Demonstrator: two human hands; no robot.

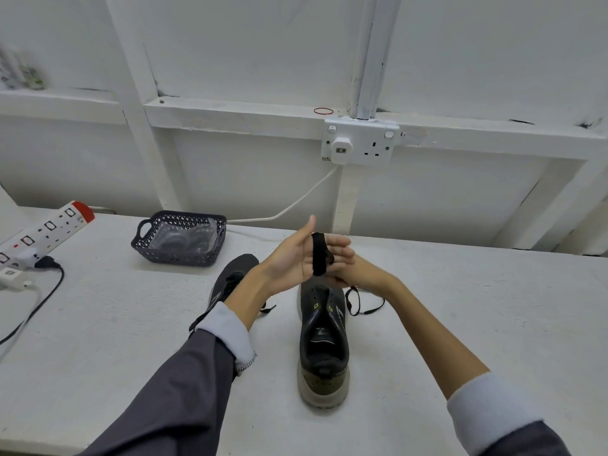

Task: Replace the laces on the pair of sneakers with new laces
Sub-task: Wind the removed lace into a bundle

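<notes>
The right half of the desk (pixel 460 324) is bare up to its far and right edges, so a hand can pass there freely. In the middle, one shoe (pixel 324 343) stands with its heel toward the near edge. A second shoe (pixel 230 278) lies just left of it, partly under the left forearm. A loose lace (pixel 358 302) lies at the first shoe's right side. The left hand (pixel 289 258) and right hand (pixel 342 261) meet above its toe and close the way from above. A basket (pixel 177 256) stands near the far edge, with a narrow gap before the second shoe. At the left edge lie a power strip (pixel 46 230) and cables (pixel 49 287), which seem to run off the desk.
</notes>
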